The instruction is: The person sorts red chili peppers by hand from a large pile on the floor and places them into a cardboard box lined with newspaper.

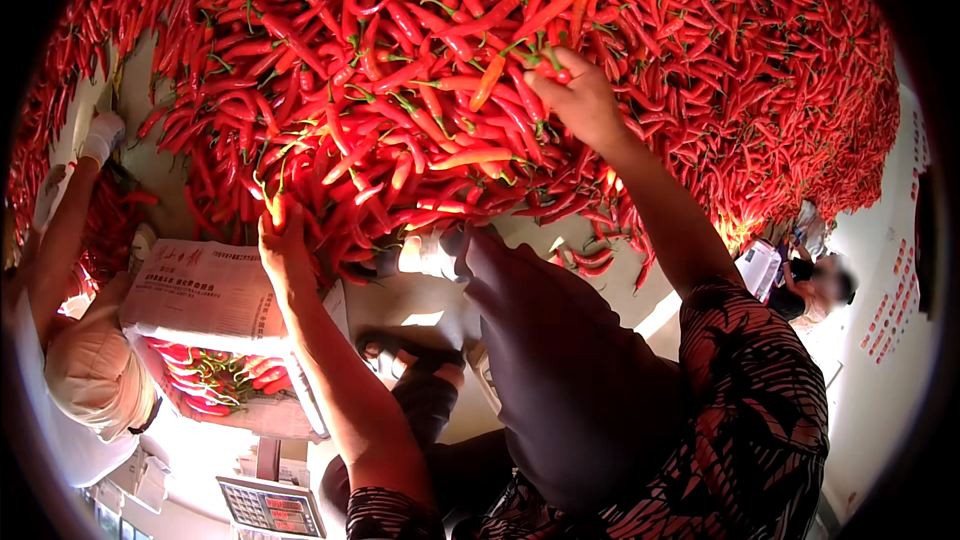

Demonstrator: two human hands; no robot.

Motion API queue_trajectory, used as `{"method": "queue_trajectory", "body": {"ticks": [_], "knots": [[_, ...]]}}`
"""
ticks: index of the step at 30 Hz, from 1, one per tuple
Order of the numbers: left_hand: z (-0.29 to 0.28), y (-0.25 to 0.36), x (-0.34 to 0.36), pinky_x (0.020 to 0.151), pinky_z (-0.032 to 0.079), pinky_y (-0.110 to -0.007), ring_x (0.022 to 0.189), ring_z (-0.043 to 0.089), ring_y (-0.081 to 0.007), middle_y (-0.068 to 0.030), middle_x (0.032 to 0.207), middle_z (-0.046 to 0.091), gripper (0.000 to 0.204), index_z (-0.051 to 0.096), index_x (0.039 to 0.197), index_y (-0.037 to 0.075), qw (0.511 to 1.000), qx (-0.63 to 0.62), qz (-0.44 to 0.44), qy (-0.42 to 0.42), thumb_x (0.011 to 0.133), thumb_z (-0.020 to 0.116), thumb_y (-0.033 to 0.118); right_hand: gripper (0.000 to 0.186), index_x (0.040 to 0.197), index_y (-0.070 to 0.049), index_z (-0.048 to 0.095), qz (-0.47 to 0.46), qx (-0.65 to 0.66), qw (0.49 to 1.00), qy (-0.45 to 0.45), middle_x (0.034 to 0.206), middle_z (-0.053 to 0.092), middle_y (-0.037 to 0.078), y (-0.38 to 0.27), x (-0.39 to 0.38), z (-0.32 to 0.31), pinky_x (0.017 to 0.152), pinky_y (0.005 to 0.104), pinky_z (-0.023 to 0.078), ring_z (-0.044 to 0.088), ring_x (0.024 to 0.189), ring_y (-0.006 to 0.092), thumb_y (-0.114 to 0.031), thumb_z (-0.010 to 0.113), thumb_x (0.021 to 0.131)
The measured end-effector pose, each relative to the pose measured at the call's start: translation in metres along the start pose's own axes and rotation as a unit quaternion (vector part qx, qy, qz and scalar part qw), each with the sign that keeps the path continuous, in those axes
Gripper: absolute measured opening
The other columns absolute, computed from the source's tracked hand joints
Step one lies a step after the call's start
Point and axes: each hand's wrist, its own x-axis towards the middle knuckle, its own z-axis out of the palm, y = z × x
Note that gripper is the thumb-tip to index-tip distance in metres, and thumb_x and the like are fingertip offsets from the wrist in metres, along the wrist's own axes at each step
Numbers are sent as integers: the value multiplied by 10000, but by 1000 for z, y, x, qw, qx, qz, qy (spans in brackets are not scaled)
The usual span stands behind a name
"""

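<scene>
A huge heap of red chili peppers [420, 70] with green stems fills the upper picture, spread over the pale floor. My right hand [580, 100] reaches into the heap's middle and closes on a few peppers [540, 45], one of them orange. My left hand [283, 240] is at the heap's near edge, fingers curled on a red pepper [275, 208]. Both bare forearms rise from the lower edge, with patterned short sleeves at the bottom.
A cardboard box [225, 380] lined with newspaper [205, 285] holds sorted chilies at lower left. Beside it a person in a pale cap [95, 370] reaches with a gloved hand [100, 135]. A digital scale [270, 508] lies at the bottom. Another person [820, 290] sits at right.
</scene>
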Motion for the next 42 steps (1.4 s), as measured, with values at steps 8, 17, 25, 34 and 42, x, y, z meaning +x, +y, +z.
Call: {"method": "queue_trajectory", "body": {"ticks": [8,17,25,34,42], "knots": [[23,41,-41,651,435,-213,754,525,-48,67,820,549,172,674,1120,69,997,-68,-22,13,967,710,140,296,1183,-82,642,-183,-483,845,-141,1088,682,108,-41,22,85,784,495,571,693,937,375,-82,624,887],[83,63,-40,742,471,-439,769,544,-355,-185,870,589,247,568,883,-38,922,291,236,92,843,758,115,356,1155,-16,640,-110,102,989,-1,951,692,22,-71,71,16,750,320,531,640,873,80,-253,771,924],[157,80,-17,815,516,-465,967,629,-349,-85,1094,697,135,700,932,79,800,348,465,-152,815,637,53,302,1210,-98,616,-165,-185,963,-102,1028,682,63,-68,43,-49,782,388,546,689,873,230,-170,705,930],[177,66,-6,861,547,-445,1049,597,-297,-63,1080,600,193,719,1000,151,693,534,458,-161,827,636,130,246,1063,-115,626,-209,-525,765,-309,1097,589,110,-16,-2,-12,947,466,500,641,1069,339,-97,658,820],[140,103,7,834,558,-476,1010,671,-398,-155,1074,707,217,698,1067,78,761,551,262,-220,900,684,216,101,961,-77,625,-212,-543,767,-268,1208,529,103,-27,3,-19,956,455,501,606,1112,337,-95,585,870]]}}
